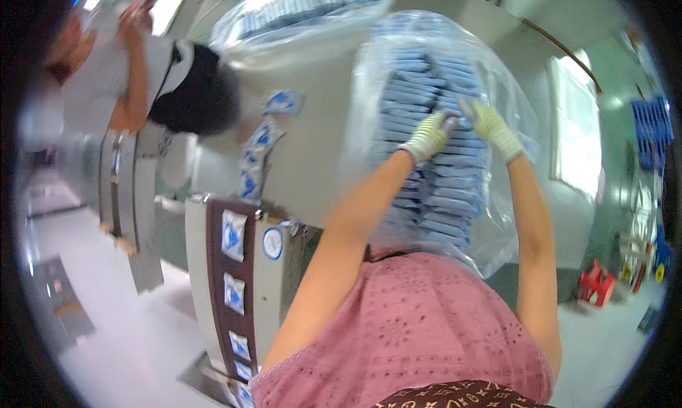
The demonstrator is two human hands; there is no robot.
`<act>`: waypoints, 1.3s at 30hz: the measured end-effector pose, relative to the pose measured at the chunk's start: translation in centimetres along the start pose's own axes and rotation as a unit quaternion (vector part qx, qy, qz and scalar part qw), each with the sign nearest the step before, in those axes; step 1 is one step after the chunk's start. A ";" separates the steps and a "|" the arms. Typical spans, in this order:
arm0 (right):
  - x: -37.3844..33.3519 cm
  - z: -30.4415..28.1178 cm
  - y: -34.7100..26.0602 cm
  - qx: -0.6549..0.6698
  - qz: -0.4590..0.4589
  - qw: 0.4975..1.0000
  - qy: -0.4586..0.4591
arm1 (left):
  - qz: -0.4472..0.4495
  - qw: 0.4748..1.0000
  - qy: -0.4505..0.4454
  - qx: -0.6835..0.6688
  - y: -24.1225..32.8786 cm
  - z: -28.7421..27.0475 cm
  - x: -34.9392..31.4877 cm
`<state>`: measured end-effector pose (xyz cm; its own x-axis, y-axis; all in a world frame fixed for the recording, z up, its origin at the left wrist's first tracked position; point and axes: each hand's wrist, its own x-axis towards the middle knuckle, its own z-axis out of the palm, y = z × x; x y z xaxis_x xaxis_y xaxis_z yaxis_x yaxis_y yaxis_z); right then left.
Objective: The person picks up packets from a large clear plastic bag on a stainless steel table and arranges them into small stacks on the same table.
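Note:
Two long rows of blue packets (455,188) stand packed close together in a clear plastic bag (515,216) in front of me. My left hand (430,136), in a pale striped glove with greyish fingertips, rests on top of the left row near the gap between the rows. On the right row lies my right hand (494,129), gloved the same way, its fingers reaching toward the middle. Motion blurs the fingertips a little. Both hands look open against the packets, and neither lifts one. The bag's mouth is spread wide around the rows.
Another clear bag (305,13) of packets sits at the far side of the metal table (312,152). Loose white-and-blue packets (256,159) lie left on it. A brown conveyor belt (220,294) carries several packets. A person (121,81) stands at left; a red crate (597,283) is at right.

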<state>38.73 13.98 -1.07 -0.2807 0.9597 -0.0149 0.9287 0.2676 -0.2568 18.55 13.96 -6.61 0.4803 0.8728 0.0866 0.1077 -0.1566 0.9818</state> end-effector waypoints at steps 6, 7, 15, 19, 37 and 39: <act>-1.7 1.1 -5.0 -0.057 0.091 0.994 -0.014 | 0.168 0.969 0.084 0.158 5.8 -8.0 -7.2; -1.4 1.3 -5.5 -0.066 0.089 0.994 -0.013 | 0.193 0.958 0.101 0.188 6.2 -10.7 -9.4; -2.3 3.7 -1.0 -0.054 0.109 0.992 0.025 | -0.374 0.797 0.117 0.459 5.3 -35.0 -33.5; -1.7 4.5 -0.5 -0.051 0.090 0.994 0.030 | -0.502 0.716 0.269 0.404 -4.7 -38.0 -50.3; -3.1 3.8 -0.2 -0.081 0.152 0.985 0.004 | -0.406 0.861 0.019 0.307 -8.4 -38.3 -25.6; -2.8 3.8 -0.4 -0.069 0.167 0.983 -0.001 | -0.341 0.839 -0.015 0.424 -6.7 -34.7 -25.7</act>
<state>38.21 10.87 -4.58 0.0461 0.9958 -0.0785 0.9932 -0.0541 -0.1029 -24.69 8.64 -9.57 0.0745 0.8834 -0.4627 0.9410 0.0914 0.3259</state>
